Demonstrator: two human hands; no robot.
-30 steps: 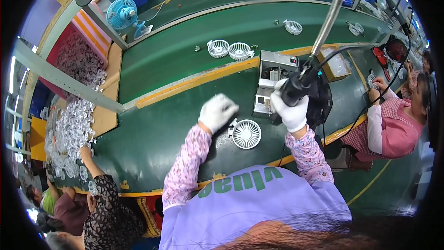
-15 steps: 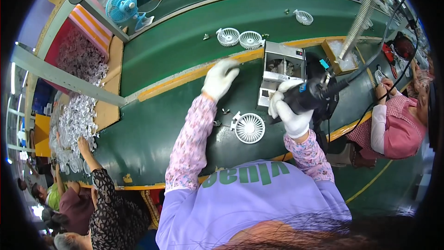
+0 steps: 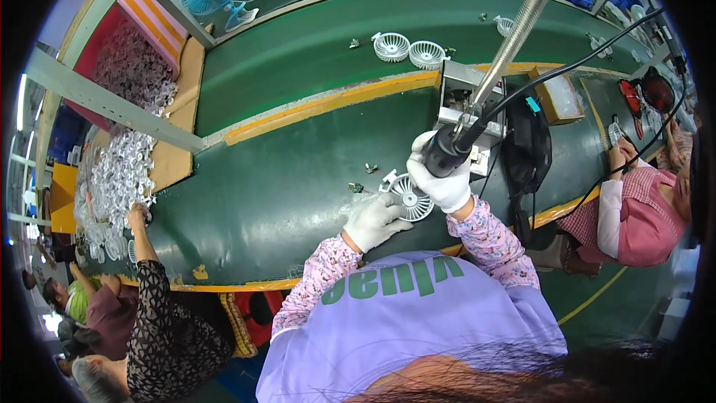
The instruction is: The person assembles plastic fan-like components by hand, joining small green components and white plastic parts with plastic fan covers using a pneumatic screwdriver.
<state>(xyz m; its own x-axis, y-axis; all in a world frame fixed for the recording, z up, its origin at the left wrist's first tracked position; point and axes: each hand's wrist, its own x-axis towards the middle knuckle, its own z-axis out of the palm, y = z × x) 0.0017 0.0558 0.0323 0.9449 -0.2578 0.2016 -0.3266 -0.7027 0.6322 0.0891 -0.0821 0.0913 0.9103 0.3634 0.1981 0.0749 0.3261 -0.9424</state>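
My white-gloved left hand point(image 3: 375, 220) lies at the near left rim of a round white fan housing point(image 3: 412, 198), its fingers closed on the edge. The housing rests on the green work surface with its ribs facing up. My gloved right hand point(image 3: 441, 185) is wrapped round a black electric screwdriver point(image 3: 446, 151) that hangs from a coiled spring point(image 3: 516, 33). The screwdriver stands over the housing's right side; its tip is hidden by my hand. Small dark parts point(image 3: 356, 187) and another small part point(image 3: 371, 169) lie left of the housing.
A metal box fixture point(image 3: 456, 93) stands beyond the screwdriver, beside a black bag point(image 3: 528, 145) and a cardboard box point(image 3: 559, 97). More fan housings point(image 3: 391, 47) sit on the far belt. A clear-parts heap point(image 3: 123, 179) lies left. Co-workers sit on both sides.
My left hand has come back from near the metal fixture to the fan housing. My right hand has drawn the screwdriver away from the fixture, toward me and over the housing.
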